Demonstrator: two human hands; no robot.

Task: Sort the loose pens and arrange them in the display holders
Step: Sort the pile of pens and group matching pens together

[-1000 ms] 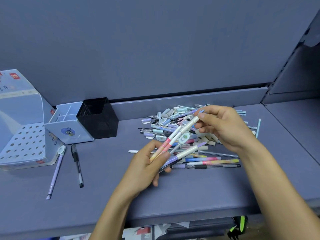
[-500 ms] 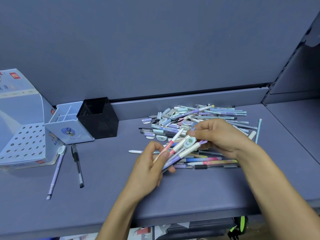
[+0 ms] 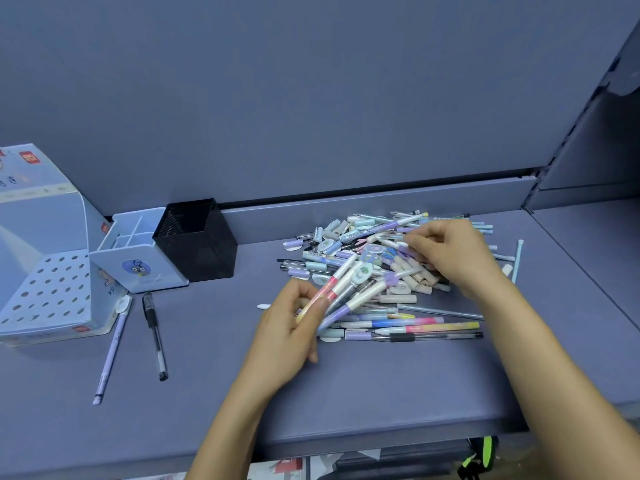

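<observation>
- Few pens sorted so far, by the look of the head view: just a lilac pen (image 3: 112, 348) and a black pen (image 3: 156, 337) lying on the shelf (image 3: 381, 393) close in front of the blue divided holder (image 3: 138, 268), with the black mesh holder (image 3: 197, 251) just beside it.
- Grips a bundle of pens (image 3: 349, 289) in the left hand (image 3: 294, 337), thumb and curled fingers clamped round the lower ends, upper ends fanned up and rightward over the near edge of the pile of loose pens (image 3: 374, 237).
- Reaches into the middle of that pile with the right hand (image 3: 450, 258), fingers bent down and close together on the pens; cannot tell whether already pinching one.
- Choose by look: match the white barrels and coloured lower ends already held.
- Lift one pen only, by a free end, to avoid dragging neighbours or the short beige pieces (image 3: 398, 299) off the heap.
- Lay each new pen alongside the others in the left grip, ends level, never across; tighten the thumb before releasing with the right.
- Stop adding at the first sign of splaying; probably too slippery a handful beyond that.
- Carry the bundle left to the holders, well apart from the pile, and drop it upright into one compartment, one kind per compartment.
- Save the perforated display box (image 3: 48, 299) at far left for pens suited to its holes.
</observation>
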